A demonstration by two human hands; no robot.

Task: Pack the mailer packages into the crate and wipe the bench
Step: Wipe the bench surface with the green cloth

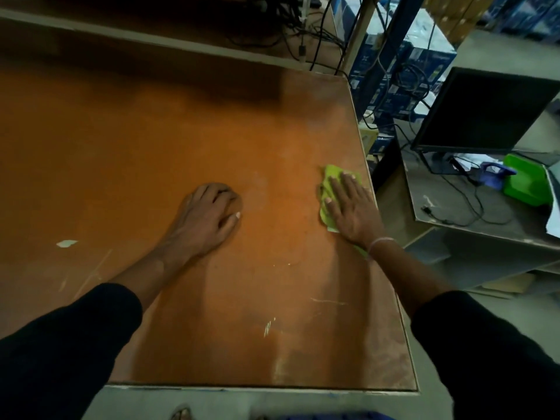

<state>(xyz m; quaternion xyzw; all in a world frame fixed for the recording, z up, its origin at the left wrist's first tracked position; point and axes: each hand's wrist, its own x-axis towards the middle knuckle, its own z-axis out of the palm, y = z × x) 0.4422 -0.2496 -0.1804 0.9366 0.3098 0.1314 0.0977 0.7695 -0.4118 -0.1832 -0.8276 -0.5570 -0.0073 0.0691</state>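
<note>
Wipe step. Right hand (351, 207) lies flat with fingers straight, pressing the green cloth (328, 189) on the bench (151, 147), right of centre, just beside the right edge. Left hand (209, 213) rests centre frame, fingers loosely curled, holding nothing. No mailers in view; a blue rim at the bottom edge may be the crate, cannot tell. Risk: a stroke further right would push the cloth off the edge. White scrap (66, 243) at left likely gets missed.

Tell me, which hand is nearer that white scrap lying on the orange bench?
Left. The left hand rests on the bench to the right of the white scrap; the right hand presses the green cloth near the bench's right edge.
</note>
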